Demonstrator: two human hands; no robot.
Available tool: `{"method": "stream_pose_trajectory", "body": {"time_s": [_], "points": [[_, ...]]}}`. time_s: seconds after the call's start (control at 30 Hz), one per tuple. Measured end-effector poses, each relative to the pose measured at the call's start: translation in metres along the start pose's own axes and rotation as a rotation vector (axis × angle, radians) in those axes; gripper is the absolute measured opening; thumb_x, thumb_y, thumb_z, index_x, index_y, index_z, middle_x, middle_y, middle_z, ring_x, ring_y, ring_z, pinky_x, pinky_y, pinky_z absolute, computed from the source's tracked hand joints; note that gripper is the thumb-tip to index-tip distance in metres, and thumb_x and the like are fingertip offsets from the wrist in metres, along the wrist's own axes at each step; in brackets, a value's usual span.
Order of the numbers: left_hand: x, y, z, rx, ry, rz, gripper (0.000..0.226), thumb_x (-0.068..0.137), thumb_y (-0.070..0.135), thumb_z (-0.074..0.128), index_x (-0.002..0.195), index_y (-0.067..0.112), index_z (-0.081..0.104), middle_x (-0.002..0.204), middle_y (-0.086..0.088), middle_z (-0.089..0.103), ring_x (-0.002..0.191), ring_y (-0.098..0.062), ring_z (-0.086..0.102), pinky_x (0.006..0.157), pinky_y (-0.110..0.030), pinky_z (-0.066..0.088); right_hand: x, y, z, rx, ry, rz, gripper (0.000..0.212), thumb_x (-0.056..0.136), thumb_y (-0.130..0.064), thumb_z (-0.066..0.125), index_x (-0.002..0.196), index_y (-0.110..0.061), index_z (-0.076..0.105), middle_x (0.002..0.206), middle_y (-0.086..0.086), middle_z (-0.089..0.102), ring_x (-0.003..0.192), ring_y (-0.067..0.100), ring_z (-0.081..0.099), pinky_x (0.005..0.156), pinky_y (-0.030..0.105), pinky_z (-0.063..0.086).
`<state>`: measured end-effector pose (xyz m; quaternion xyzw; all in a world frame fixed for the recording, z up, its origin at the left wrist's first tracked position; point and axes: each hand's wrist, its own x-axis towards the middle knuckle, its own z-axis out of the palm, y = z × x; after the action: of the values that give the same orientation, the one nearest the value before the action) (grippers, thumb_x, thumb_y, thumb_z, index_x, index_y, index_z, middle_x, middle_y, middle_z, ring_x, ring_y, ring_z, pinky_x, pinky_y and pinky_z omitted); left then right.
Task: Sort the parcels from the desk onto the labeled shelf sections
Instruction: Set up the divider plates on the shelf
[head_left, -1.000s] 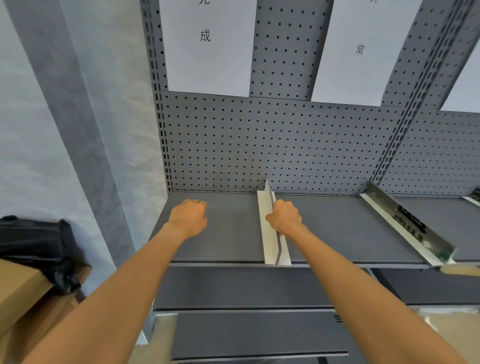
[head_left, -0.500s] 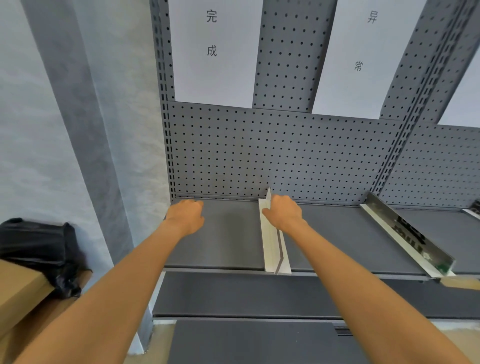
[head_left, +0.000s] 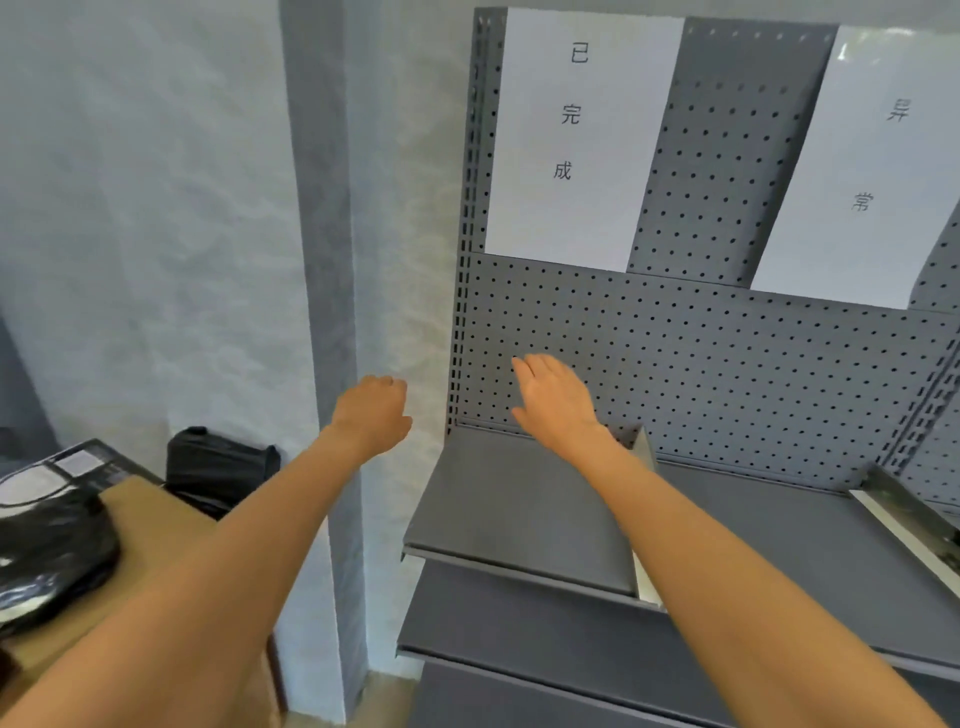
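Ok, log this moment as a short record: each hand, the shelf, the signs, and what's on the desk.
left hand: fingers loosely curled, holding nothing, in front of the wall beside the shelf
right hand: fingers straight, holding nothing, above the left shelf section
shelf: grey, left section bare where visible, white divider at its right edge
signs: white sheet over the left section, second sheet further right
desk: black bagged parcels, black bag behind

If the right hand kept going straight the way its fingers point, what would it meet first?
Probably the pegboard back panel behind the top shelf: the right hand points up and away toward it, nothing between, though depth is unclear.
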<state>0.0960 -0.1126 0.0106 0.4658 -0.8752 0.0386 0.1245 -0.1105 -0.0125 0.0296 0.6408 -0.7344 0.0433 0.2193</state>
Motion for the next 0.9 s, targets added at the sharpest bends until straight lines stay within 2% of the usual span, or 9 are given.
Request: {"method": "stream_pose_trajectory", "body": {"time_s": [0.13, 0.27, 0.4, 0.6, 0.7, 0.9], "points": [[-0.021, -0.049, -0.007, 0.016, 0.019, -0.067, 0.041, 0.094, 0.030, 0.050, 0.127, 0.006, 0.049, 0.129, -0.012, 0.052, 0.119, -0.032, 0.047, 0.092, -0.039, 0.042, 0.027, -0.057, -0.002, 0.052, -0.004, -0.083, 0.066, 0.096, -0.032, 0.054, 0.148, -0.004, 0.025, 0.149, 0.013, 0.035, 0.140, 0.029, 0.028, 0.117, 0.037, 0.019], [-0.052, -0.106, -0.017, 0.078, 0.012, -0.155, 0.046, 0.096, 0.033, 0.048, 0.132, 0.006, 0.046, 0.133, -0.013, 0.050, 0.122, -0.030, 0.045, 0.096, -0.038, 0.041, 0.048, -0.118, -0.006, 0.098, 0.022, -0.201, 0.060, 0.094, -0.032, 0.055, 0.143, -0.004, 0.033, 0.142, 0.013, 0.042, 0.133, 0.029, 0.035, 0.112, 0.036, 0.026], [-0.094, -0.164, -0.029, 0.110, -0.023, -0.318, 0.047, 0.095, 0.032, 0.050, 0.133, 0.006, 0.045, 0.132, -0.014, 0.050, 0.122, -0.032, 0.045, 0.095, -0.040, 0.042, 0.063, -0.179, -0.011, 0.175, 0.019, -0.315, 0.060, 0.093, -0.030, 0.057, 0.142, -0.004, 0.034, 0.142, 0.013, 0.043, 0.132, 0.029, 0.037, 0.108, 0.035, 0.029], [-0.170, -0.231, -0.040, 0.154, -0.038, -0.543, 0.039, 0.093, 0.032, 0.052, 0.123, 0.007, 0.051, 0.122, -0.012, 0.056, 0.116, -0.030, 0.048, 0.089, -0.040, 0.045, 0.072, -0.271, -0.010, 0.257, 0.002, -0.498, 0.049, 0.091, -0.027, 0.058, 0.133, -0.005, 0.043, 0.134, 0.012, 0.048, 0.125, 0.029, 0.042, 0.102, 0.033, 0.033], [-0.206, -0.255, -0.043, 0.166, -0.051, -0.646, 0.038, 0.093, 0.033, 0.053, 0.121, 0.008, 0.052, 0.122, -0.011, 0.056, 0.115, -0.030, 0.049, 0.087, -0.039, 0.046, 0.073, -0.314, -0.011, 0.319, -0.007, -0.584, 0.052, 0.092, -0.029, 0.057, 0.136, -0.006, 0.042, 0.136, 0.011, 0.047, 0.127, 0.028, 0.042, 0.103, 0.033, 0.034], [-0.274, -0.290, -0.045, 0.144, -0.055, -0.883, 0.044, 0.094, 0.030, 0.053, 0.132, 0.010, 0.047, 0.132, -0.009, 0.052, 0.121, -0.028, 0.049, 0.090, -0.038, 0.046, 0.066, -0.394, -0.012, 0.423, -0.022, -0.754, 0.044, 0.091, -0.027, 0.058, 0.129, -0.008, 0.047, 0.131, 0.010, 0.052, 0.121, 0.027, 0.046, 0.096, 0.034, 0.039]]}}
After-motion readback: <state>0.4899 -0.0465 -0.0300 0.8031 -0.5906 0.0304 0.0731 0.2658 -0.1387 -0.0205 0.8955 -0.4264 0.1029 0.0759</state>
